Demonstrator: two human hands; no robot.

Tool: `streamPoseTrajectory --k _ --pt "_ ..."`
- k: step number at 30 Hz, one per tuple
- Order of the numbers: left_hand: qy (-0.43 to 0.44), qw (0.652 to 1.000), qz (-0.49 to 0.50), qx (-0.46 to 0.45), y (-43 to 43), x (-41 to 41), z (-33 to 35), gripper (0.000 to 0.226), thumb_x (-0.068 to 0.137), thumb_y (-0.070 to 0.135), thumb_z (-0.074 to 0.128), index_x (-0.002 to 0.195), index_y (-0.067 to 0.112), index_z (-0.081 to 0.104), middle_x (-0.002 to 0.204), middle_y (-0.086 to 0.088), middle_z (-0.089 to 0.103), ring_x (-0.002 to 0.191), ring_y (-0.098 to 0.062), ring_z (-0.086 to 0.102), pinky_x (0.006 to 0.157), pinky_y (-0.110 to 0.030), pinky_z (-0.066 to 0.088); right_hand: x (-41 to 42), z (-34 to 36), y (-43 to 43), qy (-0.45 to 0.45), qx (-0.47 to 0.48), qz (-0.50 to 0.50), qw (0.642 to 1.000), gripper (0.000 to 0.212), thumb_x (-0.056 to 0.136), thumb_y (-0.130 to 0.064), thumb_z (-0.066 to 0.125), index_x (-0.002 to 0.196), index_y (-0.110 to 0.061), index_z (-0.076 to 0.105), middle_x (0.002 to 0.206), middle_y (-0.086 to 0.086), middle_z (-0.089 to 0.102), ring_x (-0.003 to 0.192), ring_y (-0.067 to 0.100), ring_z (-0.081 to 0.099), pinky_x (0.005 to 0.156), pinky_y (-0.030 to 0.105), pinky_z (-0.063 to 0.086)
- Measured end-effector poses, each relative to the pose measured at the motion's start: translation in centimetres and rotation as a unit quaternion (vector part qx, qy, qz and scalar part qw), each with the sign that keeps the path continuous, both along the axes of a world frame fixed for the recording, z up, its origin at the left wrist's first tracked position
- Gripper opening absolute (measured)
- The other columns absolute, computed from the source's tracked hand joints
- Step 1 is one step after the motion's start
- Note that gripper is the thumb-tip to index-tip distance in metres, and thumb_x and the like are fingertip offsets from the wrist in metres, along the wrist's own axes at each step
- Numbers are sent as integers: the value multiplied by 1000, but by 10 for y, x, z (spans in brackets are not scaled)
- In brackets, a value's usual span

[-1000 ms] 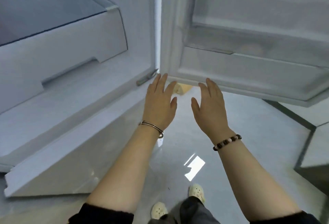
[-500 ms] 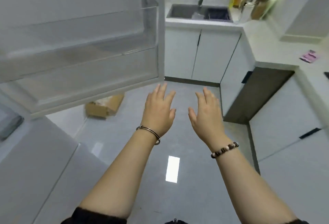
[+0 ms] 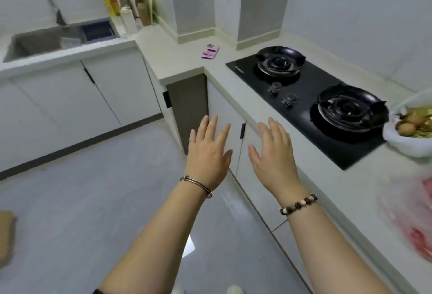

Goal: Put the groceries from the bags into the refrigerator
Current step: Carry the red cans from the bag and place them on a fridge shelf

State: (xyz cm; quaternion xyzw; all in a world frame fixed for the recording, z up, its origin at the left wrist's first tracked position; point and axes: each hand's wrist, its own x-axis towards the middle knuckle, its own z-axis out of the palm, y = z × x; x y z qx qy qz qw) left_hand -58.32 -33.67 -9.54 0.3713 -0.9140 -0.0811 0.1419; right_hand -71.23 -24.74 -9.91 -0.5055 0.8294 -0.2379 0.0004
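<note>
My left hand [image 3: 208,155] and right hand [image 3: 272,155] reach forward side by side, backs up, fingers straight and slightly spread, holding nothing, a bracelet on each wrist.

sink [image 3: 39,41]: in the countertop [image 3: 180,62], far to your left
bottles [image 3: 117,1]: back corner, right of the sink
hob [image 3: 311,111]: right run, to your right
bag [image 3: 406,146]: just right of the hob
</note>
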Motion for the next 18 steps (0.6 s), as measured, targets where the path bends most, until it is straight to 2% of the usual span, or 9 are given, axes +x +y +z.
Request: streamPoseTrajectory --k 5,9,14,18 --pt "0 994 -109 23 6 -74 -7 61 96 34 46 149 23 18 159 -6 1 146 -25 -5 116 -44 3 -52 -8 30 -37 -18 -110 993 54 95 -28 49 143 -8 32 155 10 19 143 23 12 116 44 21" --pt "12 979 -204 4 8 -135 -9 60 94 32 51 147 20 25 158 -10 9 145 -30 3 117 -48 13 -85 -12 48 -26 -17 -192 981 55 94 -27 51 143 -8 32 155 10 19 143 22 11 117 45 19" --pt "22 942 -336 -10 13 -204 -1 64 91 29 55 147 17 26 157 -10 14 145 -29 7 115 -50 15 -120 -2 75 -4 0 -308 952 57 95 -30 49 145 -11 30 155 9 18 143 23 12 118 39 15" --pt "40 914 -403 -5 22 -246 -4 66 88 26 60 145 14 31 155 -11 20 144 -30 12 112 -53 20 -133 0 98 -9 14 -383 924 58 95 -29 49 145 -10 29 156 10 17 144 24 11 118 39 13"
